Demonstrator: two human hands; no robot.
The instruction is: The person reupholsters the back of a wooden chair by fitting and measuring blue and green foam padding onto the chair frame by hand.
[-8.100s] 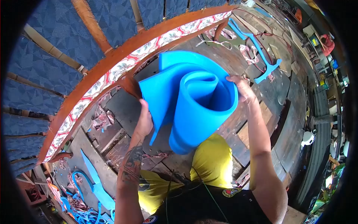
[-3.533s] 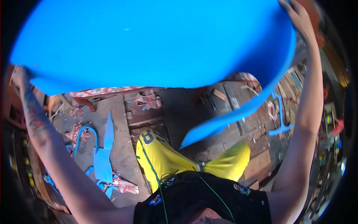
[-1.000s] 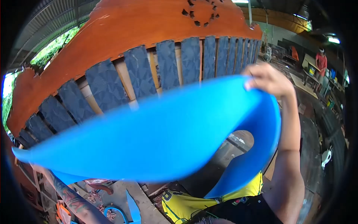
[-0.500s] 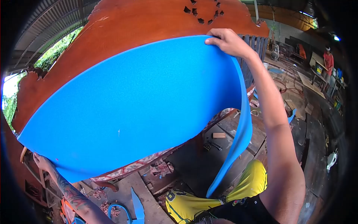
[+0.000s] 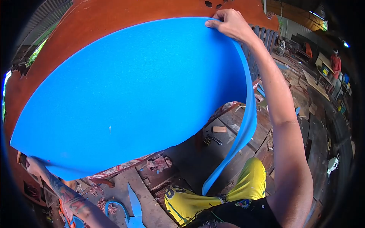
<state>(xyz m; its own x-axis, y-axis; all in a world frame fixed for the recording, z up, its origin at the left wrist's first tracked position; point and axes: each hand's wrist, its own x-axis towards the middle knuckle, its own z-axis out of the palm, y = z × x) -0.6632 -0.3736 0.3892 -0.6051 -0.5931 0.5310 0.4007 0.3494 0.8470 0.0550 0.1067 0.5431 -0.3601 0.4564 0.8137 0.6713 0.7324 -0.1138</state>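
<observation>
A large blue foam sheet (image 5: 125,95) stretches across the view, its right end curling round and hanging down toward my legs. Up at its top edge my right hand (image 5: 232,24) is closed, pinching the foam between thumb and fingers. Down at the lower left corner, my left hand (image 5: 35,167) grips the sheet's edge, its fingers partly hidden. Behind the foam rises a reddish-brown wooden panel (image 5: 125,13) with cut-out holes near its top. Below the sheet shows a strip of red-and-white patterned fabric (image 5: 121,167).
On the floor are a small wood block (image 5: 219,129), a tape measure (image 5: 207,141) and a dark tool (image 5: 216,140). Blue foam offcuts (image 5: 135,207) and fabric scraps (image 5: 157,163) are scattered below. A person in red (image 5: 335,64) stands at far right among boards.
The foam sheet, both hands and the wooden panel sit somewhat higher in view, with the sheet's left end further left. Both hands keep their hold on the foam.
</observation>
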